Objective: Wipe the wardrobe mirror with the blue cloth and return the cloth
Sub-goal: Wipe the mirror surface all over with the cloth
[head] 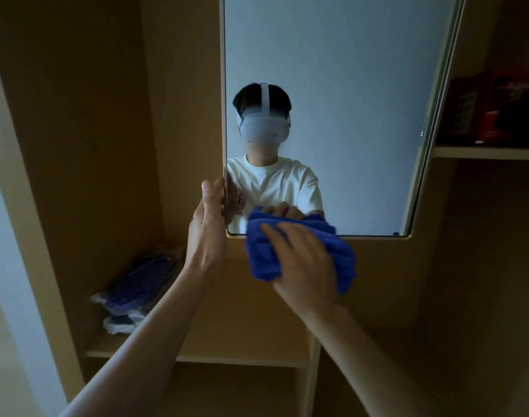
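Note:
The wardrobe mirror [347, 85] hangs in front of me in a thin pale frame, with its lower edge at about mid-height of the view. My left hand [209, 224] grips the mirror's left edge near the bottom corner, thumb on the outside. My right hand [302, 266] holds the bunched blue cloth [341, 251] against the mirror's bottom edge, a little right of the left corner. The cloth hangs partly below the frame. A person in a white shirt and headset shows as a reflection in the glass.
Behind the mirror are wooden wardrobe compartments. A lower shelf [242, 350] carries a heap of blue and white fabric [134, 290] at the left. An upper right shelf [485, 152] bears red boxes [491, 109]. A vertical divider [311, 380] stands below.

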Tool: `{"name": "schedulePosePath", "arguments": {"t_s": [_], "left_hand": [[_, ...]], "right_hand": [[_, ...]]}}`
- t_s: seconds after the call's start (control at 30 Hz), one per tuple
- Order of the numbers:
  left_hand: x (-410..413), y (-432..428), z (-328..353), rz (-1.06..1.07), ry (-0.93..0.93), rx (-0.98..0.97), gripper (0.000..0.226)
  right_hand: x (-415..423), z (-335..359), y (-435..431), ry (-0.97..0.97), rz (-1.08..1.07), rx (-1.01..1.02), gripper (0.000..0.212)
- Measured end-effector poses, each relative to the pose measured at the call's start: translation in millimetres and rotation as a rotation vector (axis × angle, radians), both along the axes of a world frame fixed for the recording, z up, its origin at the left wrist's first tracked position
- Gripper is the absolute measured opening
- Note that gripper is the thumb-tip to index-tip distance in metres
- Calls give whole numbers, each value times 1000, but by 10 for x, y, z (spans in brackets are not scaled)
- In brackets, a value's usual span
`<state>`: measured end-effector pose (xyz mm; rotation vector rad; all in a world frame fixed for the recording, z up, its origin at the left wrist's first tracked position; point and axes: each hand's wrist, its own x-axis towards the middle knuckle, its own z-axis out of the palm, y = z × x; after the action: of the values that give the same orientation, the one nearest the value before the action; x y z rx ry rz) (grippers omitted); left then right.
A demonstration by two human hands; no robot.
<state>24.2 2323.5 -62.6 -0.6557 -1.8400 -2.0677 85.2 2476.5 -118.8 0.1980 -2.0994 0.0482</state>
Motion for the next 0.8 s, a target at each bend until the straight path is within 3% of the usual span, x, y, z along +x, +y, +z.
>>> {"name": "schedulePosePath", "arguments": {"t_s": [0.2, 0.33, 0.4, 0.53, 0.8], "left_hand": [[57, 66, 12, 62, 1, 46, 53], [80, 80, 14, 93, -6, 21, 43], [78, 79, -2, 91, -1, 22, 40], [43, 83, -60, 80, 15, 45, 66], [-56, -17, -81, -7, 41, -9, 78]], "right_hand": [[-84, 176, -6, -121, 53, 137, 25], [178, 132, 840, -251, -97, -26, 16], [398, 93, 1331, -206, -196, -99, 23], [725, 79, 1752, -147, -372, -52, 37], [307, 103, 714, -125, -187, -14, 32]]}}
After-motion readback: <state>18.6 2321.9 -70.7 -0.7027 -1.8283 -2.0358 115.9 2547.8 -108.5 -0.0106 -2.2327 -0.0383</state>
